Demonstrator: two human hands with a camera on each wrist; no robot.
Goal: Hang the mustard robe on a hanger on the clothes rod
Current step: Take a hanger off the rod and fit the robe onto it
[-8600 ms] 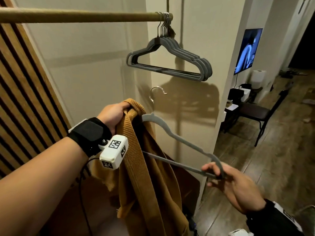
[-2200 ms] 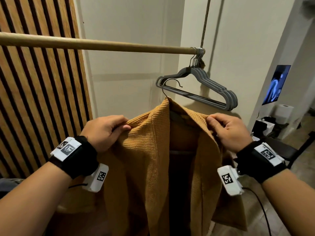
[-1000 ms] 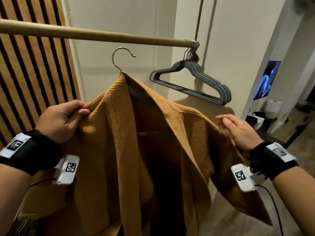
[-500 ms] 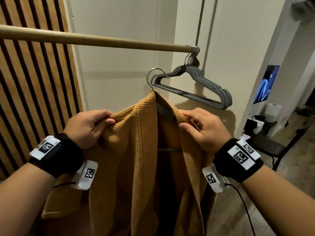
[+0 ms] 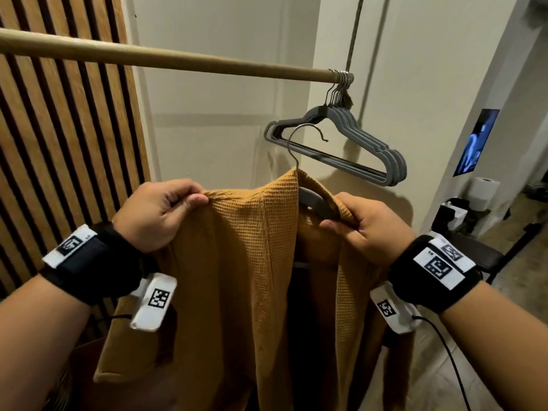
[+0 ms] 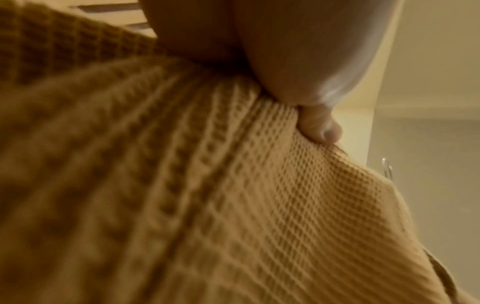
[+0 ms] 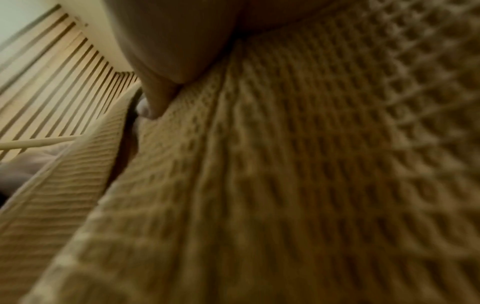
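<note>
The mustard waffle-knit robe is draped over a grey hanger whose metal hook points up, well below the wooden clothes rod. My left hand pinches the robe's left shoulder. My right hand grips the right shoulder, fingers curled over the fabric and the hanger arm. In the left wrist view the robe fills the frame under a fingertip. The right wrist view shows blurred robe weave and the rod.
Several empty grey hangers hang bunched at the rod's right end, close behind the hook. A slatted wood wall stands left, a cream wall behind. To the right a room opens with a screen and a dark chair.
The robe on its hanger has sunk from a second ago, when the hook was near the rod. My right hand came in to grip the right shoulder and still holds it.
</note>
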